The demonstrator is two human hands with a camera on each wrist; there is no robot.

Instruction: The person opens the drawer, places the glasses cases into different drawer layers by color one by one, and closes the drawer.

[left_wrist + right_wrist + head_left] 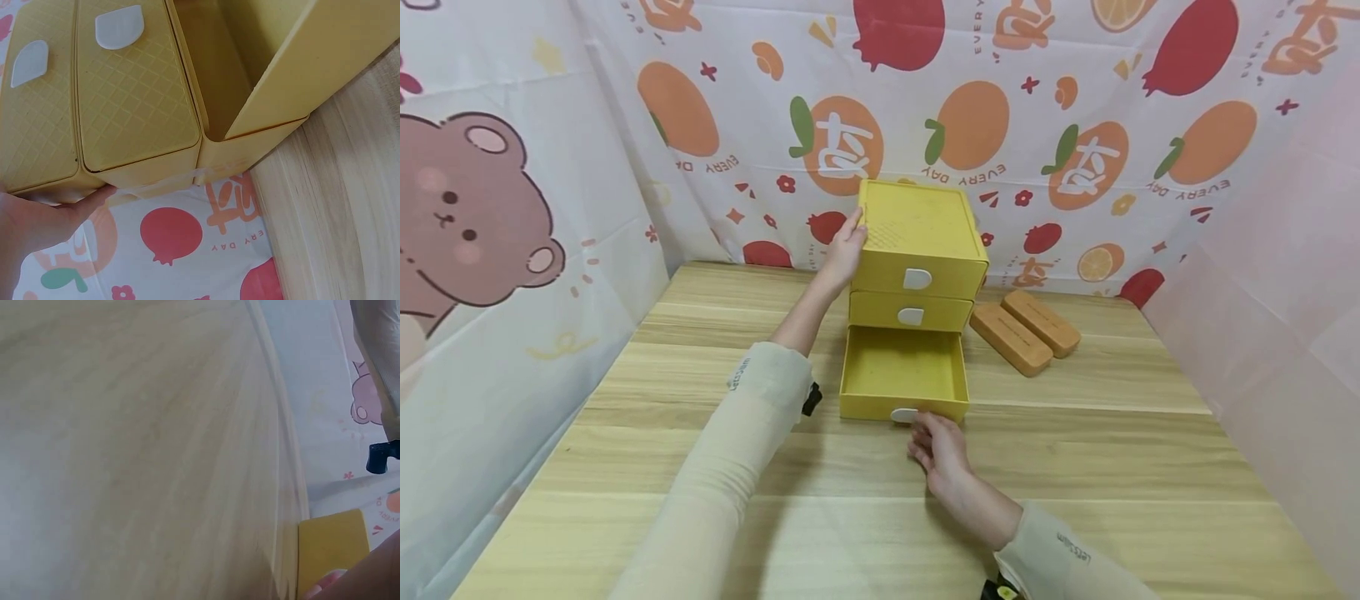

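Note:
A yellow three-drawer storage box (917, 218) stands on the table, with its bottom drawer (904, 362) pulled out and nothing inside it. The upper two drawers are closed. With fairly straight fingers my left hand (844, 250) rests against the box's upper left side; the left wrist view shows that hand (40, 225) along the side wall. My right hand (943, 450) is at the front of the bottom drawer, its curled fingers pinching the white pull tab (903, 415). In the right wrist view only a little of that hand shows beside the yellow drawer front (331, 544).
Two orange-brown oblong cases (1011, 337) lie side by side on the wooden table (1112, 467), just right of the box. A fruit-print cloth (973, 125) hangs behind the table, and a bear-print cloth (587, 275) hangs at the left.

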